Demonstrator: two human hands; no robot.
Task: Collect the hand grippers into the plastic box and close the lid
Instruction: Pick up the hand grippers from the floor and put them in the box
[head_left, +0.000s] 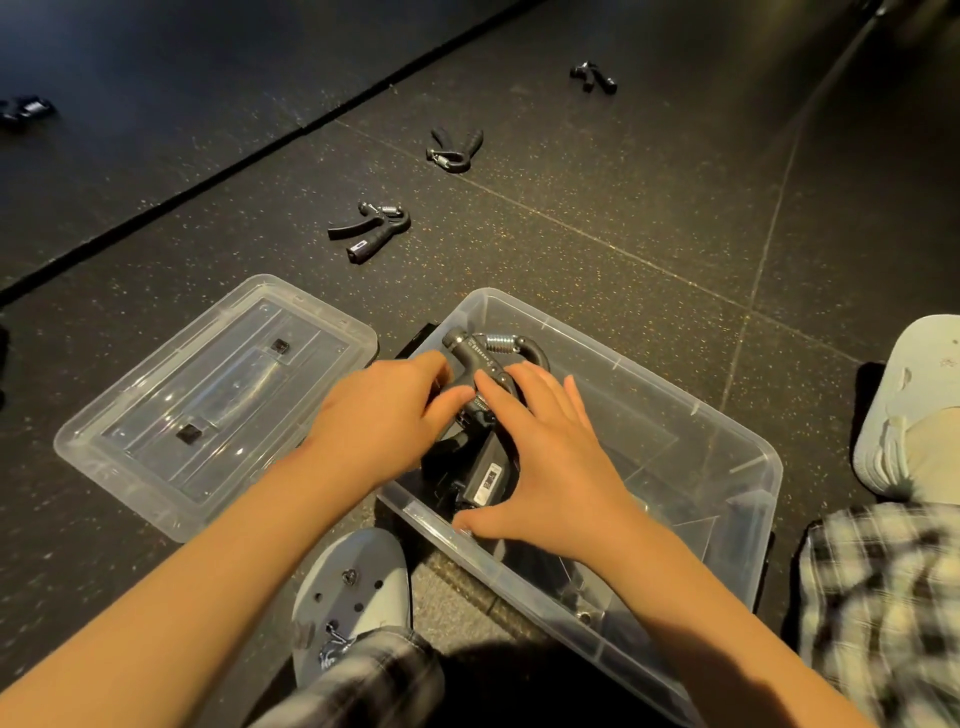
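The clear plastic box (730, 457) sits open on the dark speckled floor (649, 223), just right of the frame's middle. Both of the person's hands are down inside its left end. A black hand gripper (485, 361) with a silver coil spring lies on top there, its curved head pointing toward the box's far wall. More dark grippers (483, 480) are heaped under it, one showing a white label.

The left hand (384, 415) reaches in over the left wall. Its fingers are bent down around the left side of the hand gripper and its thumb is pressed against the handle, so it has a hold on it. The right hand (550, 467) is spread wide, fingers straight and fanned over the handle and the heap. Its thumb is stretched back toward the near wall of the box. It rests on them rather than gripping.

The lid (208, 410) lies flat on the floor to the left of the box, close beside it, in the left middle of the frame.

Four more are out on the floor, well apart from the box:
- a second gripper (371, 228) above the lid
- a third gripper (456, 150) further up, near the top centre
- a fourth gripper (594, 78) toward the upper right
- a fifth gripper (26, 111), blurred, at the upper left edge

At the bottom centre a grey clog (353, 587) stands between the lid and the box, with a plaid trouser leg (363, 680) over it. Another grey shoe (914, 405) and more plaid cloth show at the right edge.
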